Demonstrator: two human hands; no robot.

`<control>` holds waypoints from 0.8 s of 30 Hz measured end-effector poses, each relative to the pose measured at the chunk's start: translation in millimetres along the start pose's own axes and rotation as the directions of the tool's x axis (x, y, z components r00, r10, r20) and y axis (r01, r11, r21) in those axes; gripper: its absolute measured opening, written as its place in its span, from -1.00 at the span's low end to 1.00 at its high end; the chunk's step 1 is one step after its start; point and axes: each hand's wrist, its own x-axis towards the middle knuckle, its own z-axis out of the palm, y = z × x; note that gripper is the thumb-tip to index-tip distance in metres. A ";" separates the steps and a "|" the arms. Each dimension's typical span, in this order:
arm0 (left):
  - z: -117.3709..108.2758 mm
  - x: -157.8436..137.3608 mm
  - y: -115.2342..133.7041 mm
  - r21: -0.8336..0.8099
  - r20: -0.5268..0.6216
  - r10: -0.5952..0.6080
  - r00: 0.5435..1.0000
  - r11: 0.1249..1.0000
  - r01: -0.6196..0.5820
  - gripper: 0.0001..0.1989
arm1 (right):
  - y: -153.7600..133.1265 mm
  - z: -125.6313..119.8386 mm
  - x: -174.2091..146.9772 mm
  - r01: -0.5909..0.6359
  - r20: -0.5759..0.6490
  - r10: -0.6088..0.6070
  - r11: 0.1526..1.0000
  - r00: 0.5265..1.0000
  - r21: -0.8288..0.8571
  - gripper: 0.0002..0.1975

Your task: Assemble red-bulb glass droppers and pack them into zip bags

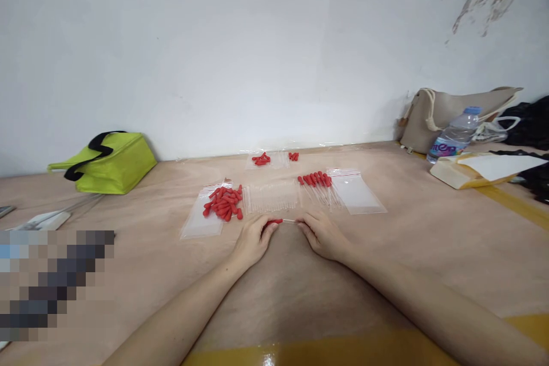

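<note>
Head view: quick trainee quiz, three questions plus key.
1. Which hand holds the red piece: A) left, B) right, C) neither?
2. True or false: the water bottle stands uncapped.
3. Fill in: the row of thin clear pieces lies between the large red pile and the ____.

Key:
1. A, the left hand.
2. False; its blue cap is on.
3. red-topped group.

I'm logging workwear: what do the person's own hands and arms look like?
The left hand and right hand are gloveless; the left forearm and right forearm are bare, with no sleeve, watch or bracelet showing. No ring shows, though some fingers are hidden.
</note>
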 end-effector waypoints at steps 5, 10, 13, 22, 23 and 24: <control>0.1 -0.8 0.3 -0.024 -0.007 0.010 1.000 1.000 -0.010 -0.81 | 0.1 0.1 0.1 0.001 -0.003 -0.001 1.000 1.000 -0.013 -0.80; 2.1 -2.3 -4.1 -0.155 0.049 -0.032 0.998 0.987 0.039 -0.82 | 1.5 1.2 0.4 0.051 -0.004 -0.051 0.999 0.999 -0.008 -0.77; 3.2 -3.5 -7.8 -0.239 0.104 -0.038 0.994 0.969 0.062 -0.82 | 2.9 0.8 1.2 0.084 -0.003 -0.084 0.996 0.996 0.017 -0.77; 0.6 -3.3 -7.6 -0.254 0.140 0.009 0.990 0.967 0.027 -0.81 | 5.8 -1.9 1.1 0.142 0.036 -0.139 0.986 0.990 -0.086 -0.72; 0.6 -3.1 -7.7 -0.251 0.132 0.009 0.991 0.968 0.024 -0.81 | 5.9 -1.6 0.9 0.144 0.029 -0.141 0.983 0.990 -0.113 -0.72; 0.8 -3.1 -7.9 -0.249 0.127 0.005 0.992 0.968 0.027 -0.81 | 5.8 -1.2 0.7 0.143 0.019 -0.142 0.980 0.990 -0.139 -0.71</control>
